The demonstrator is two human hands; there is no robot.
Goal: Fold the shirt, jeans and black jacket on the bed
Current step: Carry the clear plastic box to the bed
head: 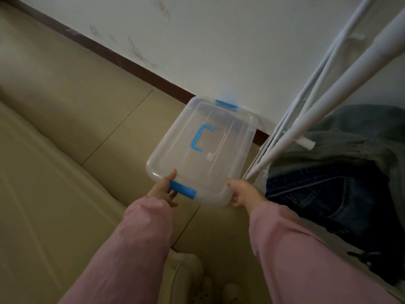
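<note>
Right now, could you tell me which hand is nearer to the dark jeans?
Right. The right hand grips a near corner of the clear box, beside the jeans; the left hand holds the other near corner, farther left.
</note>
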